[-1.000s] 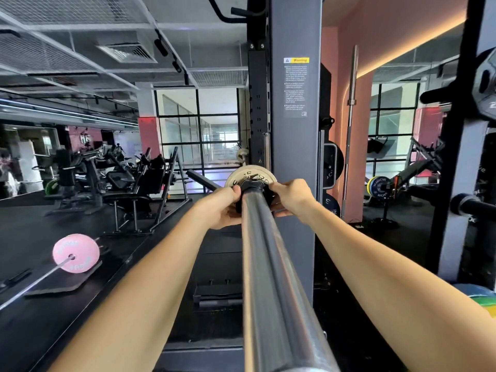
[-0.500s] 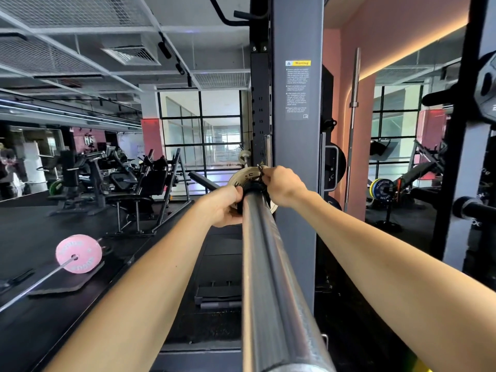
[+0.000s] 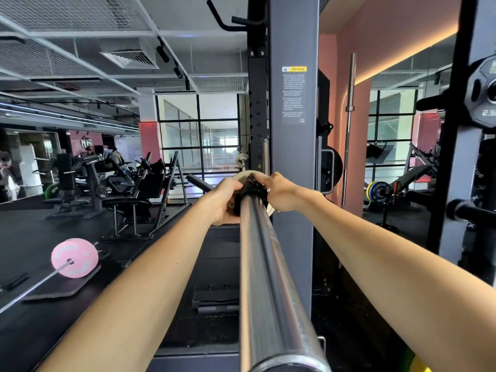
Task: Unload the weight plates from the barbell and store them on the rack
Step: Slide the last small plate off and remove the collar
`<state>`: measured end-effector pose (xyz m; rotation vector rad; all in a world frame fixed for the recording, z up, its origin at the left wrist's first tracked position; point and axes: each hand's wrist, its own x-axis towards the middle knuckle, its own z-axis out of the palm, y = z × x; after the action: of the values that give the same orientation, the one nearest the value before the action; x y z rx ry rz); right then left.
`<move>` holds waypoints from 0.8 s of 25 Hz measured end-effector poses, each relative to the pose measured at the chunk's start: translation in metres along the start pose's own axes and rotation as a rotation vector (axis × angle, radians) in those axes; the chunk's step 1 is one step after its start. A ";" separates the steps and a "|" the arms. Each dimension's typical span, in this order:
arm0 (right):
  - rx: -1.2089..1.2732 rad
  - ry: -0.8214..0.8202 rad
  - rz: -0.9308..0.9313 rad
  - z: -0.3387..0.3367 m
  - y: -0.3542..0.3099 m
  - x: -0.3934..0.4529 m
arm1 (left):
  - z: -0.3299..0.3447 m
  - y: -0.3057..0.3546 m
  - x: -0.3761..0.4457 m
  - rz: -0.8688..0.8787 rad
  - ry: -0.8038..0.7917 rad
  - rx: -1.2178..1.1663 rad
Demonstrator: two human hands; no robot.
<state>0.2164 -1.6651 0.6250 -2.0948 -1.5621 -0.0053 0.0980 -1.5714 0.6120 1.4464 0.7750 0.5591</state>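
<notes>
I look along the steel barbell sleeve (image 3: 268, 277), which runs from the bottom edge away from me. Far along it sits a small cream weight plate (image 3: 243, 174) with a black collar (image 3: 252, 189) in front of it. My left hand (image 3: 224, 202) grips the collar from the left side. My right hand (image 3: 281, 191) grips it from the right, fingers curled over the top. Both hands hide most of the plate. The grey rack upright (image 3: 292, 157) stands just behind the plate.
A black 2.5 plate (image 3: 483, 92) hangs on a peg of the rack post at far right, with a bare peg (image 3: 469, 212) lower down. A second barbell with a pink plate (image 3: 73, 257) lies on the floor at left. Gym machines (image 3: 128, 189) fill the background.
My right hand has shifted from the plate's right edge up over the top of the collar. The collar has turned, and the plate is more hidden by my hands.
</notes>
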 end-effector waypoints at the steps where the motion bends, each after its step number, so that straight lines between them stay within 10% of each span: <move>1: 0.054 0.019 -0.014 0.002 0.002 -0.001 | 0.001 0.002 0.000 0.006 -0.008 0.001; 20: 0.469 0.278 0.144 0.026 0.027 -0.003 | 0.003 -0.009 0.020 0.001 0.035 -0.074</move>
<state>0.2322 -1.6623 0.5909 -1.7427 -1.1178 0.1066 0.1121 -1.5595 0.6003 1.3718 0.7734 0.6086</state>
